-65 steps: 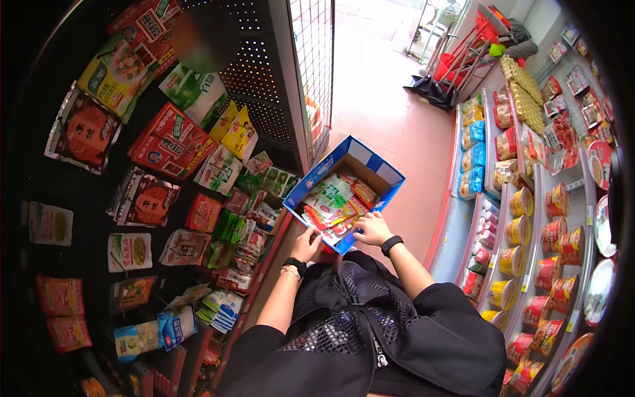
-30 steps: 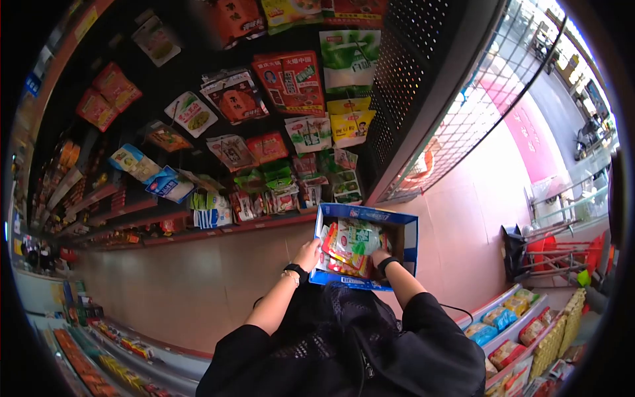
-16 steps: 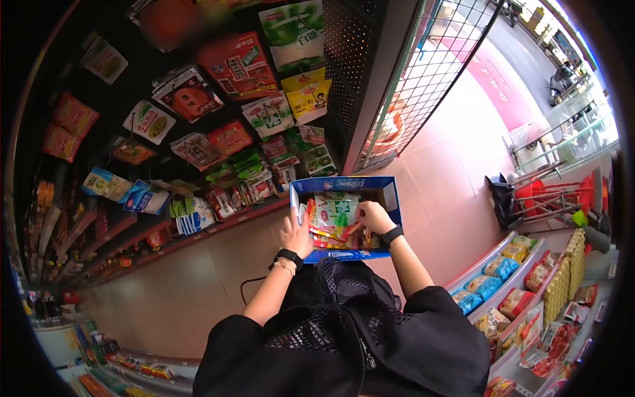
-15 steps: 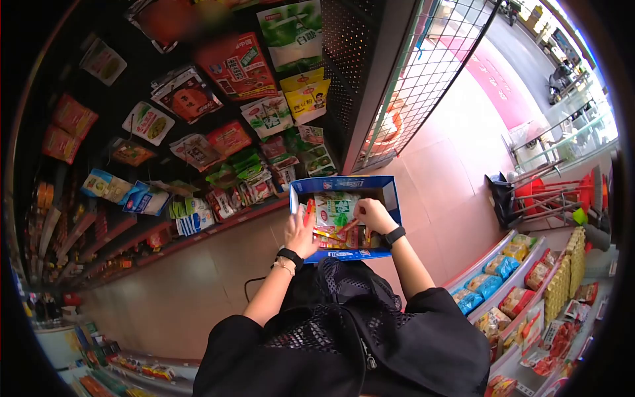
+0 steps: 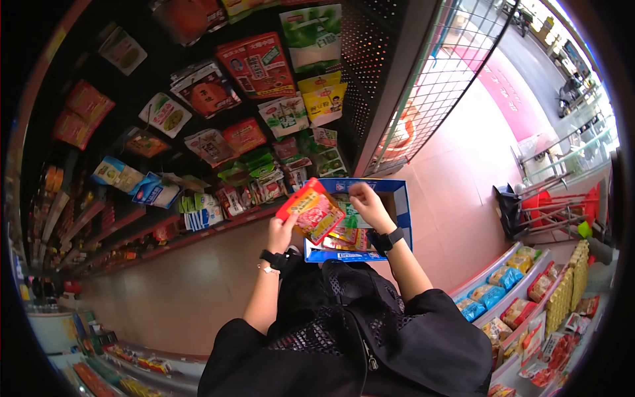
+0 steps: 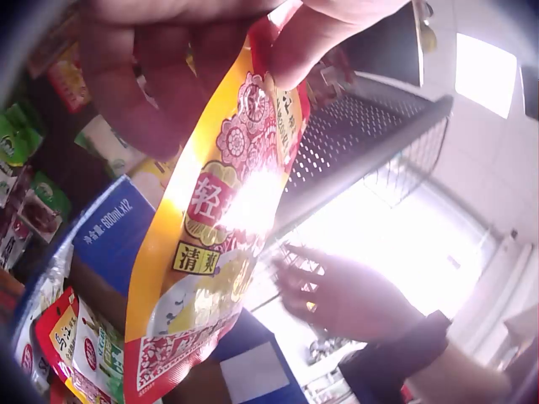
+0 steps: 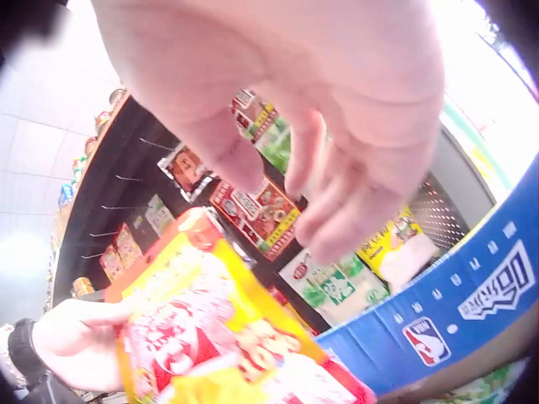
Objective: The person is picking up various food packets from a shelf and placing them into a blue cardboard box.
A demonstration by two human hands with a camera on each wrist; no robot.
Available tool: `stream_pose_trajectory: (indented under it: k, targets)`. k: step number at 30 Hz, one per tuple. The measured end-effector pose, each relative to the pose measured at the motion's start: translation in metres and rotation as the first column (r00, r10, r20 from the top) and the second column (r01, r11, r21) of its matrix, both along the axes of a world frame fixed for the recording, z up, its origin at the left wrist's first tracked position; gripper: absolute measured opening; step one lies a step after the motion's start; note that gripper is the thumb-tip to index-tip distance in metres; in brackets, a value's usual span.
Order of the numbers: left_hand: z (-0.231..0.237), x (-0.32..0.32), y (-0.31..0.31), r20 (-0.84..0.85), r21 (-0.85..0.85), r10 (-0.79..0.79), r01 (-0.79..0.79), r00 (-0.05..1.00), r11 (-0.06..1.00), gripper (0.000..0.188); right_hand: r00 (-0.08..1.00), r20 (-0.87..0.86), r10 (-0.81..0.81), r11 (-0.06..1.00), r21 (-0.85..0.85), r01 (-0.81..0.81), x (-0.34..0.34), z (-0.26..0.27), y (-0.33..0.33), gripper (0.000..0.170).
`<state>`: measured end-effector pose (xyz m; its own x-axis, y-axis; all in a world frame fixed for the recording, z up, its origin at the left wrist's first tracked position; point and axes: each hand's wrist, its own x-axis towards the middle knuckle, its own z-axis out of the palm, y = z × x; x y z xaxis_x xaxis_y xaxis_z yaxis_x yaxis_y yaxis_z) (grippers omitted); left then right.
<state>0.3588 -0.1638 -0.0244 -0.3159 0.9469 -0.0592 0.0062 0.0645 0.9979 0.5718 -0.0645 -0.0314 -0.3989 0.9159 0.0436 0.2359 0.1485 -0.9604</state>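
Note:
My left hand (image 5: 280, 233) pinches a red and yellow packet (image 5: 316, 213) by its edge, holding it over the left side of a blue box (image 5: 404, 218). In the left wrist view the thumb presses on the packet (image 6: 221, 210) near its top. Above the box's middle is my right hand (image 5: 372, 210), fingers loosely bent and touching nothing; the right wrist view shows this hand (image 7: 295, 109) with spread fingers and nothing between them. Several packets, one green and white (image 5: 350, 213), lie inside the box, partly hidden by the held packet.
Hanging packets (image 5: 256, 65) fill the dark shelf rack at the left and front. A wire grid panel (image 5: 442, 79) stands beyond the box. Lower right, shelves hold bagged goods (image 5: 487, 293); red dustpans and brooms (image 5: 562, 208) stand behind them.
The left hand has lifted the red and yellow packet out of the box and moved it slightly left. The right hand has risen from the packets, its fingers now holding nothing.

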Motion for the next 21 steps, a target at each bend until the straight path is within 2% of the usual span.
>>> stream_pose_trajectory:
  k: [1, 4, 6, 7, 8, 10, 11, 12, 14, 16, 18, 19, 20, 21]
  targets:
    - [0.0, -0.008, -0.004, 0.063, -0.018, 0.06, -0.059, 0.996, 0.998, 0.021, 0.994, 0.079, 0.069, 0.987, -0.151, -0.056, 0.004, -0.006, 0.004, 0.015]
    - [-0.001, -0.026, -0.02, 0.319, -0.121, 0.268, -0.241, 0.909, 0.963, 0.022, 0.979, 0.147, 0.138, 0.985, -0.127, -0.12, 0.0, -0.054, 0.007, 0.011]
    - [-0.017, -0.049, -0.043, 0.272, -0.157, 0.335, -0.302, 0.902, 0.94, 0.023, 0.936, 0.183, 0.299, 0.937, -0.239, -0.253, -0.015, -0.087, 0.0, 0.012]
    - [-0.008, -0.051, -0.052, 0.319, -0.168, 0.362, -0.324, 0.876, 0.931, 0.024, 0.918, 0.256, 0.304, 0.936, -0.26, -0.237, -0.025, -0.097, -0.006, 0.016]
    - [0.002, -0.052, -0.06, 0.362, -0.178, 0.391, -0.349, 0.846, 0.92, 0.024, 0.834, 0.42, 0.358, 0.933, -0.206, -0.296, -0.038, -0.103, -0.008, 0.03]
    - [0.003, -0.055, -0.072, 0.363, -0.203, 0.426, -0.375, 0.829, 0.904, 0.025, 0.773, 0.609, 0.176, 0.98, -0.037, -0.194, -0.058, -0.124, -0.023, 0.048]
    - [0.001, -0.057, -0.077, 0.362, -0.223, 0.447, -0.389, 0.818, 0.894, 0.025, 0.676, 0.694, 0.246, 0.961, -0.085, -0.262, -0.067, -0.131, -0.02, 0.065]
    - [0.005, -0.062, -0.086, 0.355, -0.217, 0.465, -0.412, 0.811, 0.885, 0.025, 0.636, 0.732, 0.242, 0.957, -0.07, -0.283, -0.073, -0.132, -0.028, 0.065]
    - [0.019, -0.077, -0.104, 0.339, -0.249, 0.503, -0.44, 0.795, 0.863, 0.025, 0.483, 0.848, 0.218, 0.963, -0.106, -0.25, -0.091, -0.124, -0.042, 0.069]
    - [0.012, -0.076, -0.106, 0.335, -0.25, 0.516, -0.454, 0.788, 0.855, 0.026, 0.403, 0.905, 0.133, 0.961, -0.018, -0.276, -0.089, -0.146, -0.04, 0.076]
    - [0.012, -0.078, -0.109, 0.347, -0.251, 0.514, -0.45, 0.785, 0.857, 0.027, 0.275, 0.928, 0.25, 0.93, -0.151, -0.336, -0.087, -0.113, -0.045, 0.08]
    - [0.013, -0.081, -0.111, 0.341, -0.258, 0.526, -0.46, 0.779, 0.849, 0.027, 0.317, 0.927, 0.201, 0.94, -0.091, -0.33, -0.088, -0.128, -0.044, 0.083]
    - [0.012, -0.086, -0.114, 0.347, -0.267, 0.533, -0.464, 0.772, 0.845, 0.026, 0.385, 0.912, 0.139, 0.949, -0.012, -0.315, -0.088, -0.128, -0.047, 0.076]
    - [0.009, -0.088, -0.112, 0.347, -0.274, 0.525, -0.451, 0.777, 0.849, 0.027, 0.399, 0.91, 0.111, 0.959, 0.008, -0.284, -0.088, -0.13, -0.048, 0.067]
